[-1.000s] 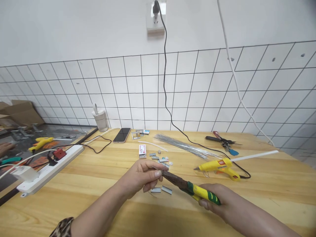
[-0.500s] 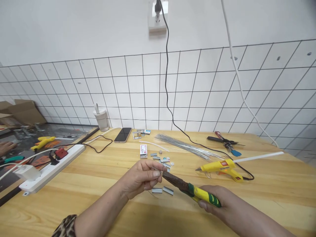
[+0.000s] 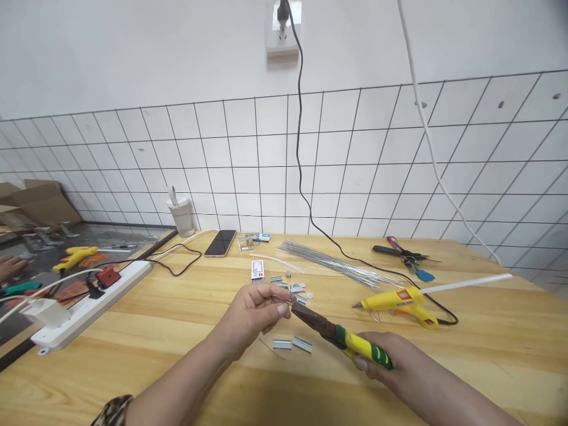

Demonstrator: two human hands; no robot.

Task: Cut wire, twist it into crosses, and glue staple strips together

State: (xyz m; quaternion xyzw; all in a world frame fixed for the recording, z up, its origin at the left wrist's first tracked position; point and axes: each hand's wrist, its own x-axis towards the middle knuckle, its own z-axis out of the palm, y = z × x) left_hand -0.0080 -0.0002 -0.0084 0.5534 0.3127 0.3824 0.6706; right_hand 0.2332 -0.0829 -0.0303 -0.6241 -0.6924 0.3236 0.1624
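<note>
Between thumb and forefinger, my left hand (image 3: 257, 313) pinches a thin piece of wire (image 3: 290, 294) above the table. My right hand (image 3: 388, 361) is wrapped round the yellow and green handles of a pair of pliers (image 3: 355, 343). Their dark, rusty-looking jaws meet the wire right at my left fingertips; how firmly they grip it I cannot tell. Below the hands lie two small metal channel pieces (image 3: 302, 344) and a loose bit of wire (image 3: 271, 349). More metal pieces (image 3: 296, 290) lie just behind my left fingers, partly hidden by them.
A bundle of straight wires (image 3: 337, 264) lies behind the hands. To the right are a yellow glue gun (image 3: 394, 300) and dark-handled tools (image 3: 403, 255). A small box (image 3: 257, 270), phone (image 3: 220, 243), white cup (image 3: 181, 217) and power strip (image 3: 93, 305) stand leftward. Another person's hand (image 3: 11, 267) shows far left.
My left hand has shifted slightly left and its fingers have moved a little on the wire. The pliers have moved slightly left and remain at the wire.
</note>
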